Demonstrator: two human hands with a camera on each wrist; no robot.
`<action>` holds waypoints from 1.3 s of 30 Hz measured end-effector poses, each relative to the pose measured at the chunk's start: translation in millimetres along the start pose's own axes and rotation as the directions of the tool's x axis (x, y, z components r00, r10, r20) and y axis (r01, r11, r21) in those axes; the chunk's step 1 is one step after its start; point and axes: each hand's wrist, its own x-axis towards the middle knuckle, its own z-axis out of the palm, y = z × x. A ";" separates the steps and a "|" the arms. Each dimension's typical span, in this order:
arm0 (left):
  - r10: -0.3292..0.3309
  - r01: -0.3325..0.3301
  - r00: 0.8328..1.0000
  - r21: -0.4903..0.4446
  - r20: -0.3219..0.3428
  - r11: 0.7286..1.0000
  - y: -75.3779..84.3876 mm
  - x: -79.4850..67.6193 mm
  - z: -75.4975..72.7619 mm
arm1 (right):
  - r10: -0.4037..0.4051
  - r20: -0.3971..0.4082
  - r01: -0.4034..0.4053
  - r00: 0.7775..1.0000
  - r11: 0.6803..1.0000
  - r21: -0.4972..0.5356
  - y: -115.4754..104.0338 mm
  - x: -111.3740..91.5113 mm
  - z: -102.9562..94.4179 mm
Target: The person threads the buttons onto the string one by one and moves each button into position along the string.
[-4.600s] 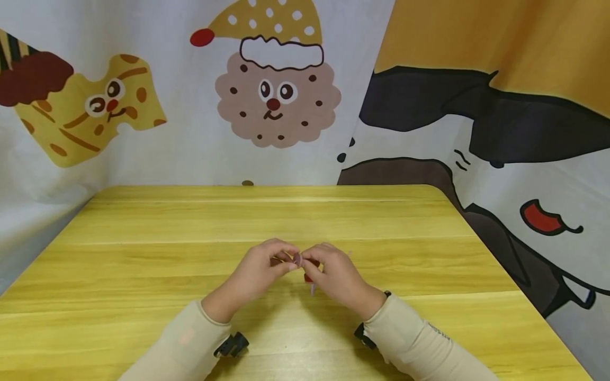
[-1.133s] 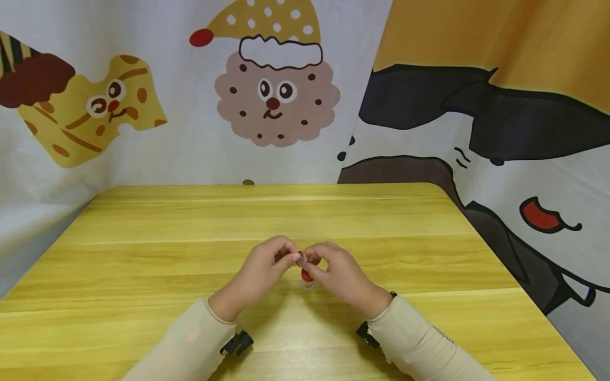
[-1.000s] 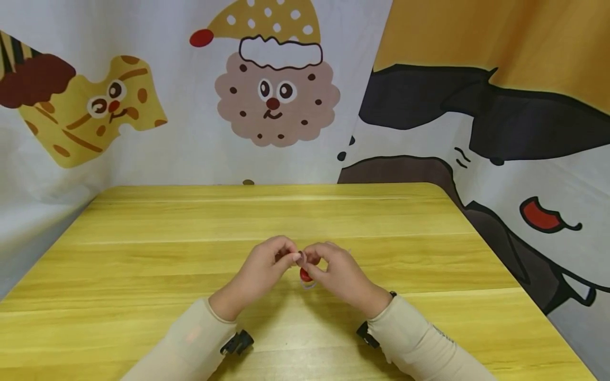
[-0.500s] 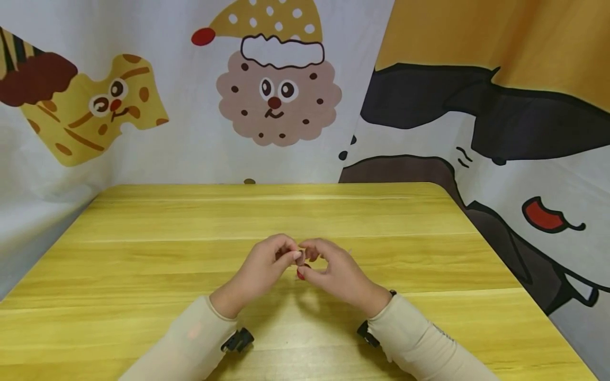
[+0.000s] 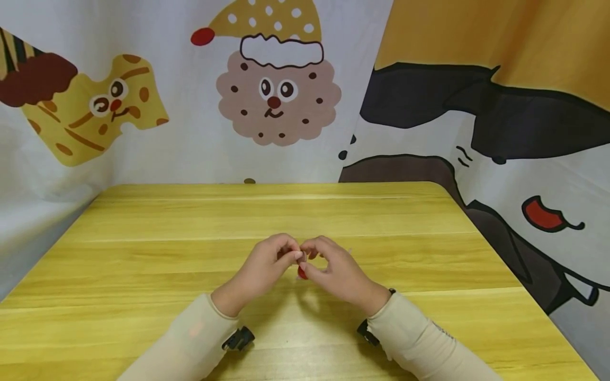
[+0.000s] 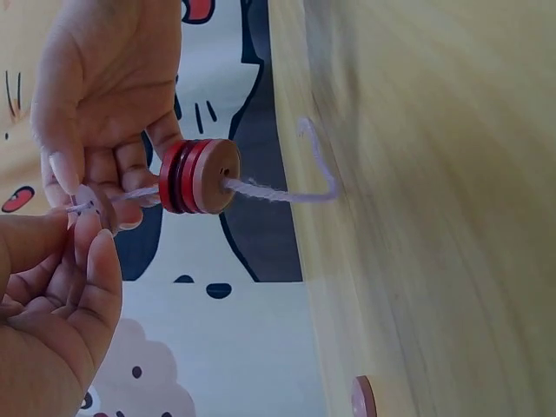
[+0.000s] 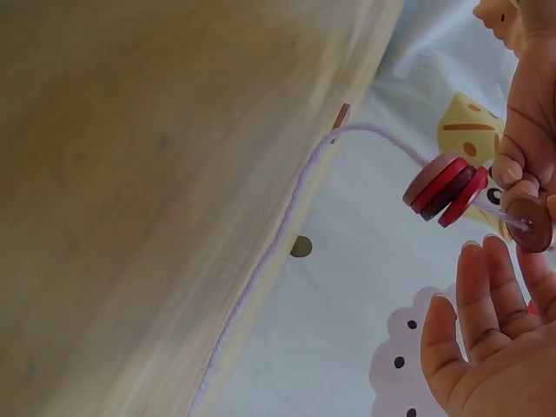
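My left hand (image 5: 264, 267) pinches a small brown wooden disc (image 7: 530, 228) by its edge, together with the end of a pale lilac cord (image 6: 271, 193) that runs through it. Farther along the cord hangs a stack of round discs (image 6: 200, 176), brown, red and dark red, apart from the pinched one. My right hand (image 5: 342, 272) is at the disc's other side, its fingers spread and relaxed and the thumb close to or touching the disc. Only a bit of a red disc (image 5: 302, 273) shows below the right thumb in the head view.
A loose brown disc (image 6: 363, 397) lies on the wooden table (image 5: 190, 222), seen edge-on in the left wrist view. The cord's far part trails down to the tabletop. A printed curtain (image 5: 171, 132) hangs behind the table's back edge.
My right fingers, earlier closed at the disc beside the left fingertips, have parted from each other. The red disc below has shifted slightly left. The left hand keeps its pinch.
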 end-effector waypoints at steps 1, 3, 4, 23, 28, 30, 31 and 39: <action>-0.001 0.001 1.000 0.001 0.002 1.000 0.1 0.3 0.2 | 0.006 0.004 -0.006 1.000 1.000 0.001 0.0 0.1 -0.1; -0.003 0.003 1.000 0.006 0.004 1.000 0.4 0.7 0.7 | 0.020 0.010 -0.020 1.000 1.000 0.007 -0.4 0.1 -0.4; -0.003 0.003 1.000 0.004 0.006 1.000 0.7 0.8 0.8 | 0.025 0.013 -0.025 1.000 1.000 0.010 -0.5 0.2 -0.4; 0.002 -0.003 1.000 0.020 0.000 1.000 4.2 2.7 1.6 | 0.055 0.040 -0.055 0.998 0.999 0.001 0.9 0.1 -1.5; 0.012 -0.012 1.000 0.044 -0.009 0.999 5.6 2.2 2.6 | 0.053 0.039 -0.054 0.998 0.998 0.012 0.8 0.2 -1.6; 0.014 -0.013 1.000 0.042 -0.013 0.999 6.0 2.1 3.0 | 0.039 0.032 -0.040 0.999 0.999 0.010 1.2 0.4 -1.5; 0.015 -0.014 1.000 0.041 -0.015 0.999 6.2 2.1 3.0 | 0.029 0.027 -0.029 0.999 1.000 0.003 1.1 0.4 -1.5; 0.009 -0.008 1.000 0.030 -0.024 1.000 3.4 1.7 3.6 | 0.024 -0.011 -0.025 1.000 1.000 -0.017 -0.2 -0.1 -1.1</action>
